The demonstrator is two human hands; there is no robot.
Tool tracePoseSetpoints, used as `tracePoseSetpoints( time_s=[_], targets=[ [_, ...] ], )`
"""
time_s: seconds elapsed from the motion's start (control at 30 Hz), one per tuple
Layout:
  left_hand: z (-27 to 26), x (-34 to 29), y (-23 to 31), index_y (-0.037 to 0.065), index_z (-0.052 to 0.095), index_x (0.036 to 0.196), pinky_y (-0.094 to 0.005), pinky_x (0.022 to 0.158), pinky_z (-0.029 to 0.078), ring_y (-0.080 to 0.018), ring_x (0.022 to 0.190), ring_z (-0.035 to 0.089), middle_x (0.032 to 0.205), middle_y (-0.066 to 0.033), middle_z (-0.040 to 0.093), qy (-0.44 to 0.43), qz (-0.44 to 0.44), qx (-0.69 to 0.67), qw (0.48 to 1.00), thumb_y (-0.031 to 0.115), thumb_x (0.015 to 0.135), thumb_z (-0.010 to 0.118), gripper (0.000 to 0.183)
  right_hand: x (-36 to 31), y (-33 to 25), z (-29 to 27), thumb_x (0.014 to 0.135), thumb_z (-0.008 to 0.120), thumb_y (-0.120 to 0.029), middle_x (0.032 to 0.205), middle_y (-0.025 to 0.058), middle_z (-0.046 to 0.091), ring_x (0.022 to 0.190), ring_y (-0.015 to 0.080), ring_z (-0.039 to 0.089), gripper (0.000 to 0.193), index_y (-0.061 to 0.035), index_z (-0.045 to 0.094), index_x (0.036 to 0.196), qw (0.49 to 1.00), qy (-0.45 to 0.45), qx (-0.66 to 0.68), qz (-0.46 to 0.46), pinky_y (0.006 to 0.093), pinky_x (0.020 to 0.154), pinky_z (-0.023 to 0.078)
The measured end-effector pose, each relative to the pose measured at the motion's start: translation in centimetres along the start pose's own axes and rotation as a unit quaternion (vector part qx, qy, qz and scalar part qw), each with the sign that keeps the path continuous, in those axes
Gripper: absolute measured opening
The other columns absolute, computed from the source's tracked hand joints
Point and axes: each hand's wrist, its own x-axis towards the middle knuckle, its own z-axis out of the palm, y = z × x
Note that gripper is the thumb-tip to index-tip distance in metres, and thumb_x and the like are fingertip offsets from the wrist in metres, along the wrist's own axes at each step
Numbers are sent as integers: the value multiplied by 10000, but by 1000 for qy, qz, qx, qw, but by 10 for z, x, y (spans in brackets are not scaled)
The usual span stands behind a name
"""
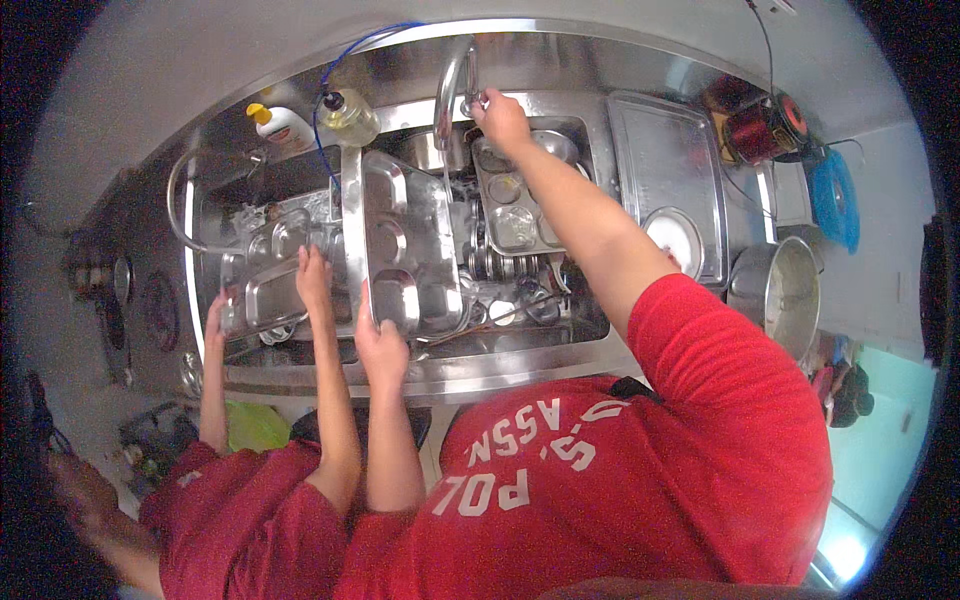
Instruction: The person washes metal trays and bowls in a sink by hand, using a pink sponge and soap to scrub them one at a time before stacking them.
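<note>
Evidently stiff, light and wet-slick, the compartment tray [400, 245] stands on edge in the sink [520, 345] at twelve o'clock; its rim is the safest grip. Left hand [382, 345] clamps its near edge; right hand [503, 120] closes on the faucet handle [478, 100].

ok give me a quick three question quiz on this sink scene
1. True or false: the person's left hand presses the large compartmented steel tray flat on the counter.
2. What does the right hand grip? A. the handle of the curved steel tap; B. a yellow-capped bottle; C. a red spool.
3. How many of the co-worker's hands are on the smaller steel tray?

Key: 1 false, it is held over the steel sink; 2 A; 3 two.
</note>
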Motion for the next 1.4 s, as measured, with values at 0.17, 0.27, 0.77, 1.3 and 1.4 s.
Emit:
tracePoseSetpoints(
  time_s=[0.17,0.27,0.77,1.3,1.4],
  targets=[
    [2,-7,12,-65,462,1375,-377,1099,345,-334,1290,504,1335,-257,543,43,157,151,975,-103,734,377,648,-54,-3,-49,858,677,-329,900,213,694,862,341,682,336,-36,656,1023,994,-10,96,60,419,774,529],
    [6,-9,26,-64,476,1361,-387,1099,346,-370,1285,497,1333,-264,539,52,199,161,965,-103,735,375,636,-105,41,-109,843,652,-371,880,198,698,858,377,673,339,-50,679,951,998,-56,31,26,453,766,526],
    [12,-21,-107,92,359,1425,-417,829,538,-261,1003,598,1193,-141,554,52,-176,-451,874,-81,706,447,746,-265,221,-228,782,693,-275,894,180,698,896,335,676,269,-48,652,921,959,-105,-141,222,415,780,527],
    [23,-64,-115,12,457,1304,-425,931,522,-287,1045,624,1156,-149,599,-9,-243,-466,851,-97,696,440,618,-250,-17,-20,860,620,-248,964,150,632,968,340,606,234,-73,668,1008,944,-228,7,-239,467,850,498],
    [18,-76,-142,7,488,1268,-434,936,523,-291,1052,621,1147,-154,601,-15,-234,-482,844,-72,679,459,594,-244,-11,1,828,608,-212,956,174,619,916,352,627,178,-58,659,901,970,-170,-19,-171,470,792,522]
  ],
)
